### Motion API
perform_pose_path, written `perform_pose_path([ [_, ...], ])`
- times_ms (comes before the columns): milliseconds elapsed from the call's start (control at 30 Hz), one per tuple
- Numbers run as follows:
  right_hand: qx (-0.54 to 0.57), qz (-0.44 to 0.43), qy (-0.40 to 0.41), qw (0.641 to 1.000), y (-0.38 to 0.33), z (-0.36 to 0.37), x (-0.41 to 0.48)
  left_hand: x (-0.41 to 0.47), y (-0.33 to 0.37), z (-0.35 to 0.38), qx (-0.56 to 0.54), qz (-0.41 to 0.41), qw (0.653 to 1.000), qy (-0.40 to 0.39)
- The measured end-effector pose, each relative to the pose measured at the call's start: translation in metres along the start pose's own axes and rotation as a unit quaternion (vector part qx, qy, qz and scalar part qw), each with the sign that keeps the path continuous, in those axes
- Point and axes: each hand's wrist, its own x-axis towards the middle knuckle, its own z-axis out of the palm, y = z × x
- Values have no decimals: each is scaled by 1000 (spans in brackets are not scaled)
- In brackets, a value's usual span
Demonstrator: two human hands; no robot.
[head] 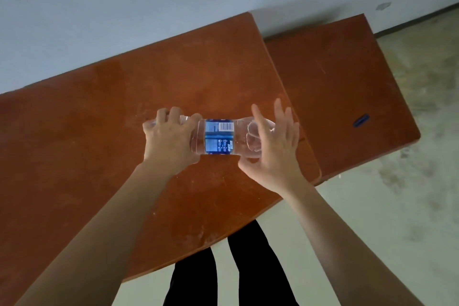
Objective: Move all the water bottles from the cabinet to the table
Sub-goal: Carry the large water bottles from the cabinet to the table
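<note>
Water bottle (219, 139) sideways over table (87, 144); left hand (169, 140) curls round one end; right hand (273, 156) fingers splayed wide at the other; laid flat it may roll off.

Cap end of bottle (242, 143) hidden under your left hand (169, 140); base partly behind your right hand (275, 154); label (219, 138) print too small to read; table (74, 144) cut by left edge; blue object (361, 120) at right too small to identify; your legs (255, 268) cut at bottom.
</note>
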Motion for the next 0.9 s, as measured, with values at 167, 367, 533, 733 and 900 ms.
perform_pose_path([
  [167,-175,-52,-133,974,-4,-10,38,-6,11,-10,-28,-29,994,-105],
  [367,-215,-90,-133,963,4,0,40,-22,23,2,-33,-54,990,-122],
  [533,-193,-92,-110,971,5,3,38,-24,27,9,-25,-70,991,-112],
  [733,-190,-100,-97,972,7,2,32,-34,34,-1,-23,-81,991,-101],
  [900,-182,-92,-93,974,2,-14,7,-55,51,-20,4,-90,990,-111],
])
